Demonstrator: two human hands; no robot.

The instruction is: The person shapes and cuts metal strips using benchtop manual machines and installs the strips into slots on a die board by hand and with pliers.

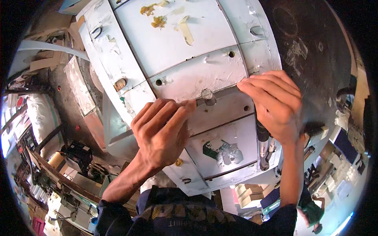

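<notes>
- White panel (169,55) spreads out in front of the person, a dark surface (311,43) at its right; a seam (225,93) crosses it between the 2 hands.
- Left hand (159,128): fingers bent and close together, tips at the seam. The thumb is mostly hidden, so I cannot tell whether it pinches anything.
- Right hand (275,104): fingers drawn to a narrow point, tips at the seam's other end. They look set on the edge, but a firm hold cannot be told.
- Between them sits a round knob (207,94), just beside the left fingertips; a black tube (262,133) lies below the right hand.
- Working the seam well likely calls for equal pressure from both hands, wrists level, and fingertips kept clear of the knob.
- The brown lumps (159,21) and yellow strip (186,32) are well apart from the fingers; keeping them off the seam seems wise.
- Containers: a bulging white sack (44,118) stands at left, contents hidden.
- Brown cartons (250,193) are grouped at lower right; what they hold does not show.
- A pink basket (38,226) is at lower left, its contents too small to tell.
</notes>
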